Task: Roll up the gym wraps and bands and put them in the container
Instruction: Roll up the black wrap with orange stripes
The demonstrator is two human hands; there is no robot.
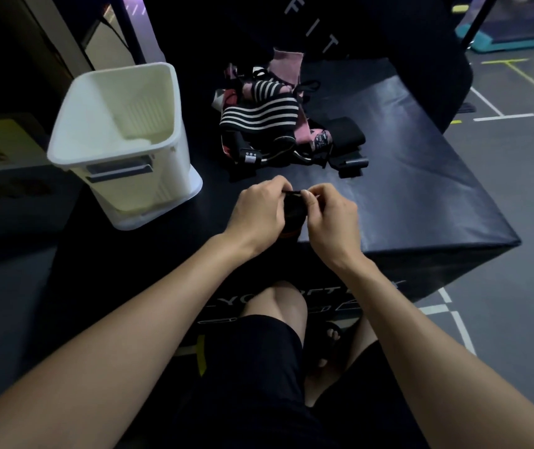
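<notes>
The left hand (259, 210) and right hand (332, 218) meet over the near edge of a black padded box (404, 176), knuckles up, fingers curled inward. Between them they pinch a dark wrap (294, 210), mostly rolled; a thin strip of it stretches from the left fingertips to the right thumb, and a reddish edge shows at the bottom of the roll, just below the left palm. How tight the roll is cannot be told, since the hands cover most of it.

Beyond the hands, farther along the box top, lies the pile (268, 121) of unrolled wraps and bands: black ones with white stripes on top, pink ones under and behind them, a flat black piece on the pile's right side, and buckled strap ends trailing toward the hands. The pile is apart from both hands.

Off to the left of the left hand, and a little beyond it, stands the white container (119, 140), upright on the box top, open at the top. No wrap can be made out in it.

Below the hands are the person's bare knee and black shorts (259, 367).
</notes>
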